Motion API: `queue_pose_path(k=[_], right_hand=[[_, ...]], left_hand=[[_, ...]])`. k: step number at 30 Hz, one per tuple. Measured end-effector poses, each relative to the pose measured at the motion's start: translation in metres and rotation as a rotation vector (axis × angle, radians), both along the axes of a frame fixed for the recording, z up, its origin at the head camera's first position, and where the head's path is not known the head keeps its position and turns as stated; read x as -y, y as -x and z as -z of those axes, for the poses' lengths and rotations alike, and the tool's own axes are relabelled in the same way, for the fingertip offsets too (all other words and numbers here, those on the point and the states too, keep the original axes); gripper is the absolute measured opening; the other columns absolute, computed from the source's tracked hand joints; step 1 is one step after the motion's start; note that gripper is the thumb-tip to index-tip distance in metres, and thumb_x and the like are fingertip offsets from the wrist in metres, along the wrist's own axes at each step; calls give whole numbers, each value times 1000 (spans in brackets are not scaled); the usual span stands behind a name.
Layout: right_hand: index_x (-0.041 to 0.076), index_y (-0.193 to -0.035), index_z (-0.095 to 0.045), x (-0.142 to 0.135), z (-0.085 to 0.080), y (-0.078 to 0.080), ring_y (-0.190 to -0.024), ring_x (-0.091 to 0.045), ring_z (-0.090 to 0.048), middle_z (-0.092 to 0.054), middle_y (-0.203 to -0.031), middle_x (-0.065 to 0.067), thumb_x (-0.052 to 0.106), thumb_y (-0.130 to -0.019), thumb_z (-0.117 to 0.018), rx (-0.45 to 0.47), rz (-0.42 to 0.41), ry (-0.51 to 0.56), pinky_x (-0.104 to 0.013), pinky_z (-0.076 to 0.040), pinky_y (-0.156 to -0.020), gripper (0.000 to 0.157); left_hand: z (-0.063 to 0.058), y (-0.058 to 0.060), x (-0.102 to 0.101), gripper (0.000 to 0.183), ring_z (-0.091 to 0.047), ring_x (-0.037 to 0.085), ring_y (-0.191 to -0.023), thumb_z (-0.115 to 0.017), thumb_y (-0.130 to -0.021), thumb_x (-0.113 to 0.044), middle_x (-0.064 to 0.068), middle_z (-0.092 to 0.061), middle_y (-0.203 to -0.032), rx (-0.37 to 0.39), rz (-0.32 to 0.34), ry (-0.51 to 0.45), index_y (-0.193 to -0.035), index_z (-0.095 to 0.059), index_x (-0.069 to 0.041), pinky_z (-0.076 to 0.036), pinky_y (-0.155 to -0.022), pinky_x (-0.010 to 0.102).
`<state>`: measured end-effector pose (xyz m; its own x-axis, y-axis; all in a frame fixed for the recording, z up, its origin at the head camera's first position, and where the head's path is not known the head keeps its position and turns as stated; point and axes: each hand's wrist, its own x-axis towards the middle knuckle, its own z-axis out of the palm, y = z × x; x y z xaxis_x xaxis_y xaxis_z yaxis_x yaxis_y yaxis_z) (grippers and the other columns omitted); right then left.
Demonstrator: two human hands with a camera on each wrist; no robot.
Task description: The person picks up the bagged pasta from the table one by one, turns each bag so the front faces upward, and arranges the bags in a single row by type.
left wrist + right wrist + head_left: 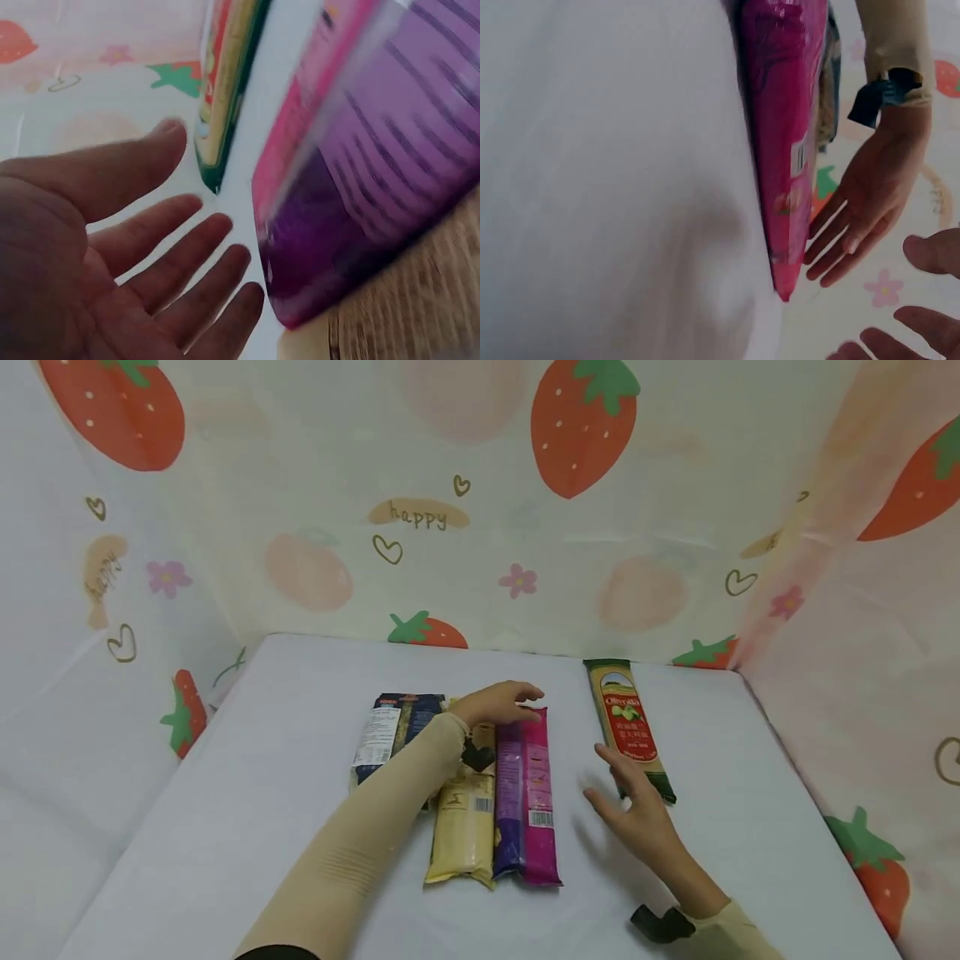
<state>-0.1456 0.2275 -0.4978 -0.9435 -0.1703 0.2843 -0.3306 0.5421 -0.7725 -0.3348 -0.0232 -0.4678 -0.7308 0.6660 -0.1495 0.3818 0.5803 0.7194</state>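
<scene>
My left hand [495, 703] hovers over the far end of a pink-and-purple packet [538, 793], its fingers loosely extended and holding nothing. In the left wrist view, the fingers stand beside that packet's end, palm and thumb spread apart. My right hand [641, 818] is held with thumb and fingers parted, right of the pink packet and close to the near end of a green-and-gold Olivoila pasta packet [626, 714] with a red label. Left of the pink packet lies a pale yellow packet [463, 835], partly covered by the left forearm.
A dark blue packet [378, 739] with a white label lies at the left of the row, partly behind the left sleeve [352, 852]. The white table [247, 760] meets a strawberry-print cloth [450, 560] at its back and sides.
</scene>
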Motion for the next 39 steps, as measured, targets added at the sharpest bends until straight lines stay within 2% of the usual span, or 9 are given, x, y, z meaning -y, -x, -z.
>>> queue_pose_path(k=[4, 7, 10, 14, 17, 23, 27, 32, 39], right_hand=[[7, -159, -51, 9, 4, -4, -149, -38, -48, -51, -161, -18, 1, -97, -80, 12, -95, 52, -39, -41, -117, 68], [9, -158, -52, 15, 7, -7, -149, -37, -48, -52, -160, -15, 5, -97, -81, 35, -156, 27, -44, -42, -118, 68], [9, -159, -51, 23, 8, -11, -150, -38, -47, -52, -160, -13, 10, -96, -83, 45, -202, -28, -56, -43, -118, 70], [15, -164, -47, 35, 9, -18, -154, -38, -42, -47, -166, -9, 26, -94, -88, 94, -207, -135, -65, -40, -119, 82], [19, -167, -42, 45, 8, -22, -156, -38, -39, -43, -169, -8, 44, -90, -89, 157, -189, -238, -65, -40, -119, 94], [11, -167, -39, 62, 4, -29, -156, -40, -38, -34, -173, -13, 63, -76, -93, 225, -193, -391, -62, -45, -116, 118], [12, -167, -41, 71, 0, -37, -155, -43, -38, -26, -176, -16, 72, -68, -93, 272, -183, -484, -64, -51, -109, 127], [13, -168, -40, 79, -2, -41, -149, -47, -45, -25, -175, -22, 72, -66, -94, 233, -176, -583, -63, -56, -101, 130], [9, -166, -41, 88, 0, -42, -140, -49, -53, -32, -170, -28, 54, -76, -95, 211, -146, -642, -62, -58, -97, 114]], left_hand=[[2, -3, 6, 62, -40, 31, -156, -68, -108, -29, 15, -48, -165, -59, 2, 118, -162, -47, -5, -35, -127, 45], [2, -6, 10, 64, -39, 30, -156, -71, -107, -33, 15, -47, -166, -96, -35, 200, -161, -49, -6, -33, -128, 46], [3, -10, 14, 70, -42, 31, -154, -73, -105, -35, 16, -47, -165, -118, -56, 280, -162, -47, -5, -35, -127, 46], [6, -14, 16, 77, -45, 32, -152, -74, -104, -38, 17, -49, -163, -142, -49, 360, -164, -42, -4, -37, -126, 46], [6, -18, 16, 78, -46, 33, -151, -76, -103, -37, 17, -51, -162, -150, -60, 374, -164, -42, -4, -38, -125, 46], [2, -22, 11, 71, -54, 32, -143, -80, -100, -34, 16, -59, -151, -171, -91, 390, -157, -52, -2, -44, -121, 44], [4, -22, 10, 66, -58, 31, -138, -82, -99, -34, 16, -63, -145, -181, -101, 411, -152, -57, -2, -46, -118, 43], [9, -19, 9, 66, -58, 31, -136, -82, -98, -35, 16, -62, -143, -212, -96, 434, -150, -58, -2, -47, -117, 43], [8, -20, 4, 68, -54, 33, -140, -81, -99, -37, 17, -59, -147, -228, -88, 460, -153, -57, -3, -44, -120, 44]])
